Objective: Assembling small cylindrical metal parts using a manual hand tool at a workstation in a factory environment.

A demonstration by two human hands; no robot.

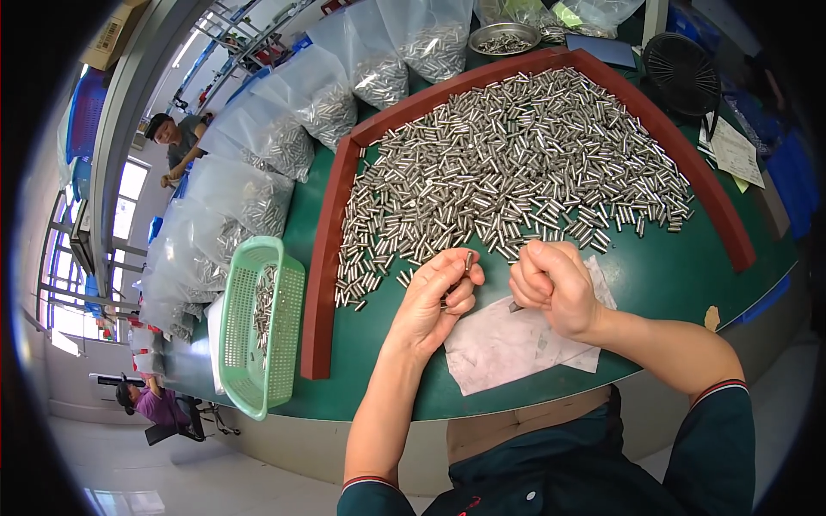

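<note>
Between the thumb and fingers of my left hand is a small, shiny metal pin, held upright. More metal shows among the curled lower fingers. My right hand is closed in a fist just to the right, apart from the left. At its lower left edge a grey metal end peeks out; whether the fist grips it or it lies beneath, I cannot tell. Both hands are above a stained pale cloth. Beyond them spreads a large heap of short metal pins on the green table.
A dark red wooden border surrounds the heap on three sides. Left of it stands a green plastic basket with some pins inside. Clear bags of pins line the far left edge. A black fan and a metal bowl stand at the back.
</note>
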